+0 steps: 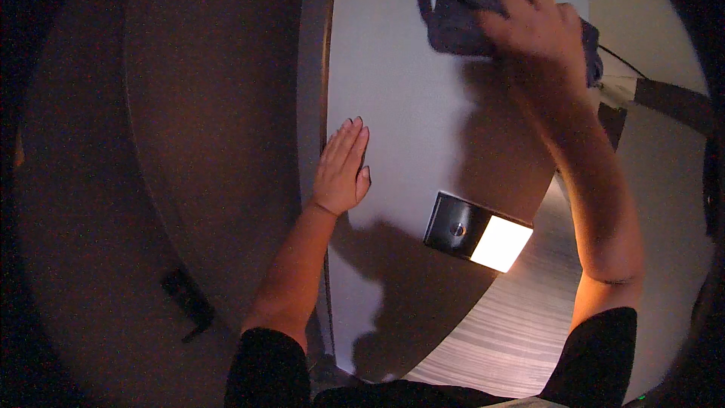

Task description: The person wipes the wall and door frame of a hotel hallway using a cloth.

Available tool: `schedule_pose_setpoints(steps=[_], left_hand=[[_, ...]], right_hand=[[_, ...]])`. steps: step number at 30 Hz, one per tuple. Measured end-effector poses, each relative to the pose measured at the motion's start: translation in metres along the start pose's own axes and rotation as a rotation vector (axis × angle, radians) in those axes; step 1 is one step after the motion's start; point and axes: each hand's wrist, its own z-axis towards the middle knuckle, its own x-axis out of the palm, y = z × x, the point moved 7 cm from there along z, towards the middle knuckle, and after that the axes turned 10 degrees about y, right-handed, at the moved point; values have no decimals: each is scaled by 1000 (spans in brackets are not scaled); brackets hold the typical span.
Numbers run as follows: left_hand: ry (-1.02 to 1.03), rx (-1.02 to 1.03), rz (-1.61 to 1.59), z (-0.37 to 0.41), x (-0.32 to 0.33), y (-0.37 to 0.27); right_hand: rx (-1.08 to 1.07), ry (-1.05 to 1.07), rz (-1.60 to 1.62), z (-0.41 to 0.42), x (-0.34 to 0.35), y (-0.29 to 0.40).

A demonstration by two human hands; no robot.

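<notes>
My right hand is raised at the upper right, its fingers bunched around a dark grey cloth. The cloth spreads over the upper part of a pale wall panel, blurred along its edges; part of it is hidden by the hand. My left hand lies flat against the same panel near its left edge, fingers straight, holding nothing. Between my arms, lower down, a lit wall lamp glows white on a dark mounting plate with a round metal button.
On the left stands a dark brown door or panel, with a black lever handle low on it. A striped floor covering shows below the lamp. To the far right is another pale surface, in dim light.
</notes>
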Motion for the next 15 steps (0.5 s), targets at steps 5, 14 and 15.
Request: schedule_pose_setpoints(steps=[5, 14, 15], left_hand=[[-2, 15, -105, -1, 3, 9], [77, 99, -65, -6, 22, 2], [103, 107, -88, -5, 21, 4]], right_hand=[[-621, -1, 290, -69, -19, 114], [28, 149, -3, 7, 4, 40], [32, 305, -17, 10, 16, 42]])
